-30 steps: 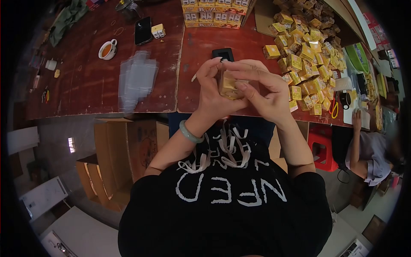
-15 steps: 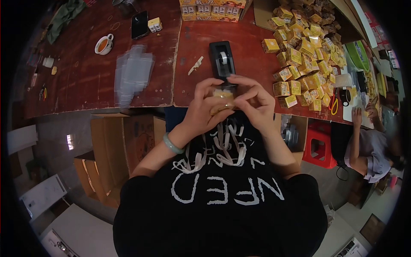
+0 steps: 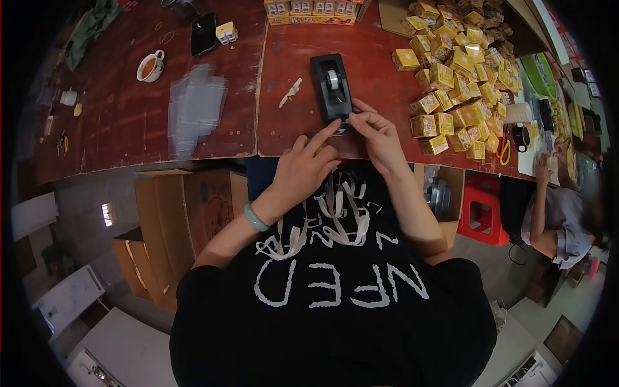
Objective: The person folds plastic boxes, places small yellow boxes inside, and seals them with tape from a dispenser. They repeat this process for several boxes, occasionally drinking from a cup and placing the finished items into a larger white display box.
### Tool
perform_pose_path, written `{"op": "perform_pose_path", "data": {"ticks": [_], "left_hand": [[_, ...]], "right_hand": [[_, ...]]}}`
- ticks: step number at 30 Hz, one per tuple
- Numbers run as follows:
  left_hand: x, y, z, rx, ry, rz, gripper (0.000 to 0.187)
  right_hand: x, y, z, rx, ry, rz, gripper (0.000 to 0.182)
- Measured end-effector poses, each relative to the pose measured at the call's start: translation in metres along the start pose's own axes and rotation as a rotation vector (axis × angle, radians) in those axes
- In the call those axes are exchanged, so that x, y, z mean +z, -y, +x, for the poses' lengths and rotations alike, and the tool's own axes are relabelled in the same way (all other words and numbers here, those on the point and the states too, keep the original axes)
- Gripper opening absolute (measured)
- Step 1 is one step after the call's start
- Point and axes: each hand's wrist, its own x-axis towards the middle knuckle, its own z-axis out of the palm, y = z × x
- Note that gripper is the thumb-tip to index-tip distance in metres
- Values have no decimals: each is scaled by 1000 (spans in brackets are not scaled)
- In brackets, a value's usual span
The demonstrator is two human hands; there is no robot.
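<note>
The black tape dispenser (image 3: pixel 335 97) stands on the red table with a roll of tape in it. My left hand (image 3: pixel 304 169) is palm down at its near end, index finger stretched to the dispenser's edge, other fingers curled over something hidden. My right hand (image 3: pixel 382 138) has thumb and index finger pressed together at the dispenser's near right corner; what they pinch is too small to tell. Something clear and shiny shows between the fingertips of both hands. The small yellow box seen earlier is out of sight.
Yellow boxes (image 3: pixel 464 116) lie piled at the right, near yellow-handled scissors (image 3: pixel 504 149). Clear plastic sheets (image 3: pixel 196 111), a cup (image 3: pixel 150 66) and a phone (image 3: pixel 203 34) are on the left. A crumpled strip (image 3: pixel 291 93) lies beside the dispenser. Another person's arm (image 3: pixel 543 200) is far right.
Both hands have come to the dispenser's near end. My left hand has turned palm down, and the yellow box between my hands no longer shows. The view has shifted slightly.
</note>
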Motion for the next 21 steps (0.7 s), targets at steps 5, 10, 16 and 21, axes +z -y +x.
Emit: {"op": "perform_pose_path", "data": {"ticks": [5,10,16,21], "left_hand": [[2,3,0,-6,-11,-52,16],[-3,1,3,-31,-46,-133,20],[-16,-5,20,-164,-112,-590,51],[-37,-32,54,-300,37,-902,64]], "right_hand": [[-2,-41,-16,-200,-100,-319,4],[-11,-52,-21,-383,-108,-418,3],[-4,75,-47,-488,42,-836,6],[38,160,-39,-582,503,-980,28]]}}
